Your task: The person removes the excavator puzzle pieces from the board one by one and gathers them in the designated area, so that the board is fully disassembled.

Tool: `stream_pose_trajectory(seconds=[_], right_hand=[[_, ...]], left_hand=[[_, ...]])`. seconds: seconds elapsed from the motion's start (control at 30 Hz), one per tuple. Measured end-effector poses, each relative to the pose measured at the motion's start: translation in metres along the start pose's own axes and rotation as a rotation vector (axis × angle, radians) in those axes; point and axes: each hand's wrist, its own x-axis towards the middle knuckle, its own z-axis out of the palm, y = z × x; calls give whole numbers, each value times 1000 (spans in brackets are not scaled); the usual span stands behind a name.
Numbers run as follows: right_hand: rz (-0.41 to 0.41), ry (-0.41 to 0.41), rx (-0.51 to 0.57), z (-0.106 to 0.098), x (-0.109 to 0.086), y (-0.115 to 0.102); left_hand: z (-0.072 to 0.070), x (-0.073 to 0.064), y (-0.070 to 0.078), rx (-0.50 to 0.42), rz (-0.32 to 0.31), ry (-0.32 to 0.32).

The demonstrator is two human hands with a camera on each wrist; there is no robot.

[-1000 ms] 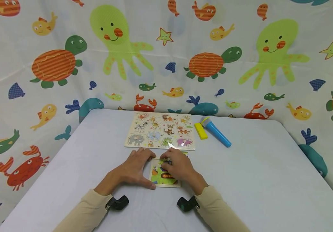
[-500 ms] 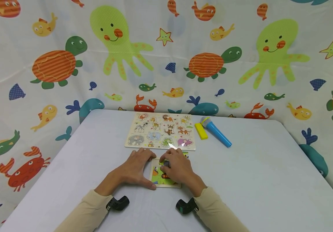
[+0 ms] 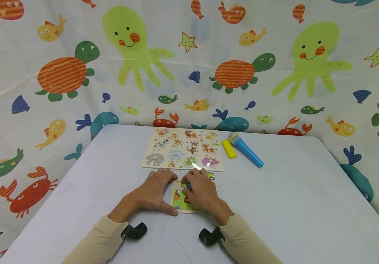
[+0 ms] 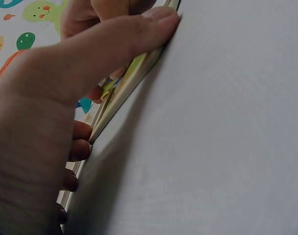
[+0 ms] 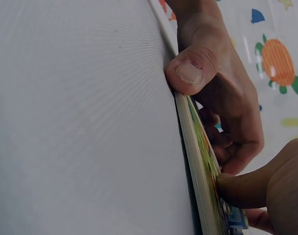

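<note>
A small wooden jigsaw puzzle [image 3: 177, 202] with a pale frame and a green picture lies flat before me. My left hand [image 3: 153, 190] holds it along its left side, thumb at the near corner and fingertips at the far one. Over its right half, my right hand [image 3: 203, 190] pinches a dark puzzle piece [image 3: 188, 186] between thumb and index finger. In the right wrist view this puzzle piece [image 5: 237, 218] shows blue parts, close over the board. The right hand covers much of the picture.
Just beyond the right hand, a yellow-green piece [image 3: 211, 176] pokes out. Farther back lies a large animal peg puzzle [image 3: 183, 148]. To its right are a yellow block [image 3: 229, 149] and a blue toy microphone [image 3: 247, 151]. A patterned curtain [image 3: 183, 102] hangs behind the table.
The right hand has shifted and turned slightly, and the dark piece between its fingers has tilted. More of the yellow-green piece behind it shows. The left hand has stayed in place.
</note>
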Motion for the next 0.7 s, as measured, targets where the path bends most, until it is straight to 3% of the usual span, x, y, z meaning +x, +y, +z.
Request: stream_pose_trajectory(seconds=[0.5,0.7], right_hand=[[45,100,109,3,-3,2],[77,87,96,-1,-3,-1]], left_hand=[[-1,-2,0,-7,11,1],[-1,-1,0,0,12,1]])
